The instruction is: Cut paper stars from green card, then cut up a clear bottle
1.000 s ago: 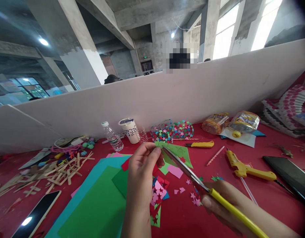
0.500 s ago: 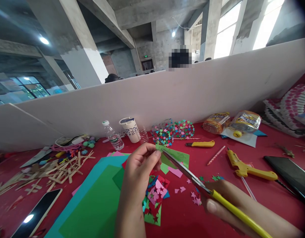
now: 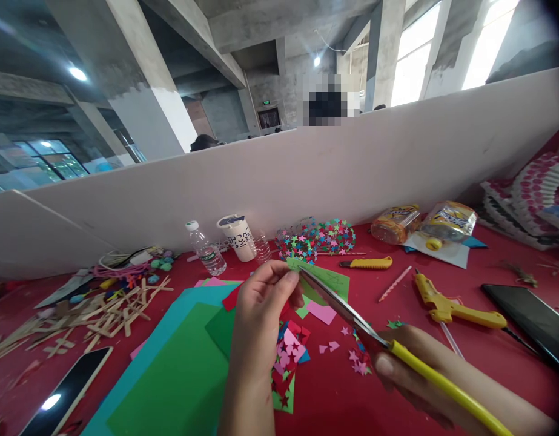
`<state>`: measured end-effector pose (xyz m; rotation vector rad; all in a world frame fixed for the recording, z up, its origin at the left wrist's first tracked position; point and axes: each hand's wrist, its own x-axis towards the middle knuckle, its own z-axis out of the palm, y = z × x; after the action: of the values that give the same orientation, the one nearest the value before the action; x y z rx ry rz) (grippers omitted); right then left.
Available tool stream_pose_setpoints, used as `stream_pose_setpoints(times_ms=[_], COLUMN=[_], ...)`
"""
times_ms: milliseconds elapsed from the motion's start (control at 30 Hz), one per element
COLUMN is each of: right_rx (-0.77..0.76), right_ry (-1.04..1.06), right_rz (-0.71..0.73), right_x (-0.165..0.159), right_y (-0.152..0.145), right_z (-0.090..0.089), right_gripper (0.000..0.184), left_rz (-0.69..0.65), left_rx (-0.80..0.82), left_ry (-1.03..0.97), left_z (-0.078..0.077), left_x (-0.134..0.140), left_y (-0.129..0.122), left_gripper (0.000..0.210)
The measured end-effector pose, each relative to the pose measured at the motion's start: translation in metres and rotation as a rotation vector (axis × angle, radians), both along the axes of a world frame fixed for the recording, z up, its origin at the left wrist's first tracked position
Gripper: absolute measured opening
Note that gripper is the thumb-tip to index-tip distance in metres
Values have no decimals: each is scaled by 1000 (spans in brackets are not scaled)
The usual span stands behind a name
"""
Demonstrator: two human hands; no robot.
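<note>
My left hand (image 3: 265,309) pinches the left end of a light green paper piece (image 3: 334,283) that has faint drawn lines on it. Held in my right hand (image 3: 410,363) is a pair of scissors (image 3: 424,366) with yellow handles. Their metal blades point up and left across the green paper, the tips close to my left fingertips. Beneath and beside my left hand lie pink, red and green paper scraps (image 3: 291,351) with star-shaped holes. Small pink stars (image 3: 361,362) and green stars (image 3: 394,324) lie on the red table near my right hand.
Green sheets (image 3: 170,369) lie left, beside a phone (image 3: 68,393) and wooden sticks (image 3: 120,309). Behind stand a water bottle (image 3: 206,251), a cup (image 3: 237,239) and a star-covered bottle (image 3: 315,239). Rightward are a box cutter (image 3: 367,263), a glue gun (image 3: 458,309) and another phone (image 3: 529,318).
My left hand has shifted slightly right with the green paper. The scissors have moved a little right with it, their tips still by my left fingers.
</note>
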<state>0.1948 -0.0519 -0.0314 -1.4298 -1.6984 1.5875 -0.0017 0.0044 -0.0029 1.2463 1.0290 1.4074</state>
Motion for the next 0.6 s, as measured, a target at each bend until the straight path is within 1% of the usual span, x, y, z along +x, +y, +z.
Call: stream_pose_setpoints(times_ms=[167,367,467,600], right_rx=[2,67,36,8], right_ry=[-7,-63,-67,-48], right_rz=[27,96,81,69], right_x=[3,7,6,4], right_y=[3,9,8,4], right_z=[0,-7,-6,-4], right_gripper=[65,61,62,65], left_rz=[27,81,80,68], left_rx=[0,28,25,24], left_ry=[-35,55,72,73], left_z=[-1,3,4,2], left_x=[1,1,1,-1], left_y=[0,-4,-4,-3], left_gripper=[9,9,9,10])
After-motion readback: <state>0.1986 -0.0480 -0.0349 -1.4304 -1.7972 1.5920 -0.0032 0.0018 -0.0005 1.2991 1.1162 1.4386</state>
